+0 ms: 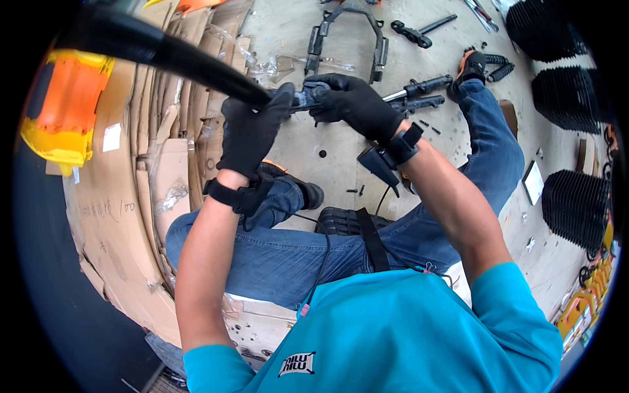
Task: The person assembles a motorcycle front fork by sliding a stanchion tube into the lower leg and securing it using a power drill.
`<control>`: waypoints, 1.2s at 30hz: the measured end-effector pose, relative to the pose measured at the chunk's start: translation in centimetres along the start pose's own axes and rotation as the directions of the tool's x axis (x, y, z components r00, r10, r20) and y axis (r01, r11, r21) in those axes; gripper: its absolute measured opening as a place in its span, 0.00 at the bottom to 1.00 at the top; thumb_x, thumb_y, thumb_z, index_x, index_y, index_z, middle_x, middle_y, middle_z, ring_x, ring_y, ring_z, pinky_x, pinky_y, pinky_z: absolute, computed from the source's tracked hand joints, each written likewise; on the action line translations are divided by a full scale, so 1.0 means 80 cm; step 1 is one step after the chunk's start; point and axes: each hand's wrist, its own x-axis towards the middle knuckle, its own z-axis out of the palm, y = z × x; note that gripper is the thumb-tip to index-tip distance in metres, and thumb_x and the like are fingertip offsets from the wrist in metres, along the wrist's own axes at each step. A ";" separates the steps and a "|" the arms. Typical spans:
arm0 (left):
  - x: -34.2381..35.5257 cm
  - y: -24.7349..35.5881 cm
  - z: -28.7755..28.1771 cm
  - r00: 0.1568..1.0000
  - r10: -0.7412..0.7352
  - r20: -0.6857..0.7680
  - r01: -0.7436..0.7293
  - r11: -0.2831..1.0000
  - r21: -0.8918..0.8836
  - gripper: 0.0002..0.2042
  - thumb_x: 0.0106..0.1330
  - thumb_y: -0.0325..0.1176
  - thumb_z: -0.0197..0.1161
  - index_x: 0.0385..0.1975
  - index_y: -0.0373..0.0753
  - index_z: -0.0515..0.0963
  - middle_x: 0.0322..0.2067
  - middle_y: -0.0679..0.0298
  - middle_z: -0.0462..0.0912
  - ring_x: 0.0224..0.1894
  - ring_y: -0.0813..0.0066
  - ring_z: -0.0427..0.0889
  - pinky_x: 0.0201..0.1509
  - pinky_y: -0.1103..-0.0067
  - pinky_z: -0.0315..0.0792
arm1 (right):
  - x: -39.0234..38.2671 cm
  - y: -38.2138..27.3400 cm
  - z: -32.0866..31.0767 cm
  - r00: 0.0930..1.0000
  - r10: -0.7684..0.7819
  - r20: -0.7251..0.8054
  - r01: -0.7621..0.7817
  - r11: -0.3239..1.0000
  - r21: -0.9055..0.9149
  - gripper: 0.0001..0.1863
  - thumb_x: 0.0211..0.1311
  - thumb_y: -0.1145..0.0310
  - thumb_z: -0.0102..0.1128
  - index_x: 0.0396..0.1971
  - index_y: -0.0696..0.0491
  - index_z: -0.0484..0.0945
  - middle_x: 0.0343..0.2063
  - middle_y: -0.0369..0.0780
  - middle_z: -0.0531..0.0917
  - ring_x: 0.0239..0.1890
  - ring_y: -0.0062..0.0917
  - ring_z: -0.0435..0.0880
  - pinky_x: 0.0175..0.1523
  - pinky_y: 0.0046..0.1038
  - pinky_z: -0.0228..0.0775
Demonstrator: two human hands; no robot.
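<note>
A long black tube (164, 52) runs from the upper left down to the middle. My gloved left hand (255, 131) is closed around its lower end. Just right of it, my gloved right hand (347, 105) grips a dark fitting (303, 99) at the tube's end; its exact shape is partly hidden by my fingers. A black metal frame (380, 46) lies on the floor beyond my hands. Fork-like parts with shiny rods (419, 88) lie just right of my right hand, with small bolts nearby.
Stacked cardboard (98, 203) lines the left side, under an orange and yellow plastic part (69, 98). Black springs (499, 69) lie by my raised right leg. Black finned parts (567, 206) stand along the right edge. I sit low with legs spread over the floor.
</note>
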 end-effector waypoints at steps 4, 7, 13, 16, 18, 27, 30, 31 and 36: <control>-0.008 -0.004 -0.004 0.993 -0.116 -0.030 0.112 0.988 -0.110 0.20 0.61 0.39 0.72 0.46 0.33 0.76 0.24 0.69 0.77 0.26 0.85 0.74 0.30 0.85 0.69 | -0.021 0.013 0.026 0.995 -0.070 -0.068 0.068 0.997 -0.038 0.20 0.67 0.68 0.59 0.56 0.61 0.73 0.36 0.39 0.83 0.35 0.19 0.83 0.44 0.23 0.80; -0.014 -0.028 -0.019 0.997 -0.074 0.016 0.076 0.982 -0.173 0.23 0.62 0.35 0.71 0.53 0.33 0.72 0.31 0.68 0.77 0.29 0.85 0.73 0.34 0.86 0.70 | -0.038 0.033 0.050 0.986 -0.138 -0.089 0.126 0.983 -0.133 0.22 0.67 0.69 0.58 0.57 0.61 0.72 0.37 0.40 0.83 0.37 0.20 0.83 0.44 0.23 0.80; -0.041 -0.025 -0.029 0.995 -0.079 0.064 0.093 0.961 -0.260 0.23 0.65 0.24 0.64 0.59 0.34 0.69 0.42 0.66 0.75 0.43 0.83 0.74 0.48 0.83 0.72 | -0.060 0.060 0.079 0.942 -0.279 -0.187 0.205 0.918 -0.340 0.26 0.65 0.64 0.60 0.60 0.59 0.71 0.44 0.41 0.81 0.42 0.17 0.81 0.45 0.21 0.76; -0.048 -0.026 -0.030 0.997 -0.068 0.029 0.072 0.980 -0.185 0.23 0.65 0.24 0.62 0.61 0.35 0.68 0.45 0.65 0.74 0.42 0.83 0.75 0.47 0.83 0.73 | -0.060 0.062 0.072 0.973 -0.194 -0.127 0.166 0.965 -0.203 0.26 0.67 0.62 0.60 0.60 0.58 0.71 0.47 0.41 0.80 0.45 0.19 0.80 0.46 0.23 0.78; -0.054 -0.027 -0.036 0.994 -0.096 0.059 0.105 0.978 -0.182 0.24 0.65 0.24 0.62 0.61 0.35 0.67 0.44 0.65 0.73 0.43 0.82 0.74 0.48 0.82 0.73 | -0.059 0.062 0.043 0.987 -0.158 -0.030 0.148 0.966 -0.213 0.25 0.69 0.58 0.58 0.60 0.56 0.72 0.46 0.41 0.81 0.45 0.22 0.81 0.45 0.28 0.81; -0.051 -0.032 -0.039 0.998 -0.038 0.041 0.039 0.999 -0.032 0.30 0.64 0.21 0.59 0.68 0.36 0.60 0.57 0.59 0.69 0.50 0.78 0.73 0.53 0.80 0.72 | -0.016 0.151 -0.099 0.725 0.603 -0.332 -0.518 0.796 0.313 0.19 0.71 0.55 0.53 0.44 0.58 0.76 0.33 0.44 0.84 0.30 0.29 0.86 0.36 0.31 0.83; -0.050 -0.017 -0.034 0.989 -0.138 0.048 0.143 0.983 -0.120 0.30 0.64 0.21 0.59 0.68 0.36 0.60 0.57 0.58 0.69 0.50 0.77 0.74 0.53 0.78 0.72 | 0.000 0.179 -0.088 0.731 0.651 -0.207 -0.578 0.751 0.320 0.32 0.67 0.43 0.55 0.53 0.59 0.71 0.40 0.49 0.82 0.37 0.35 0.85 0.40 0.36 0.84; -0.050 -0.016 -0.033 0.990 -0.139 0.037 0.142 0.984 -0.105 0.30 0.64 0.21 0.58 0.67 0.36 0.60 0.56 0.59 0.69 0.47 0.78 0.75 0.51 0.79 0.73 | 0.003 0.187 -0.079 0.719 0.668 -0.191 -0.575 0.727 0.376 0.35 0.64 0.40 0.56 0.55 0.57 0.69 0.41 0.50 0.82 0.37 0.36 0.85 0.42 0.38 0.84; -0.050 -0.010 -0.032 0.976 -0.208 0.057 0.213 0.971 -0.104 0.29 0.64 0.27 0.58 0.67 0.37 0.61 0.56 0.58 0.71 0.54 0.73 0.73 0.58 0.74 0.71 | 0.033 0.240 -0.059 0.805 0.592 0.035 -0.499 0.644 0.580 0.30 0.66 0.38 0.53 0.54 0.47 0.71 0.42 0.46 0.82 0.44 0.37 0.83 0.47 0.40 0.82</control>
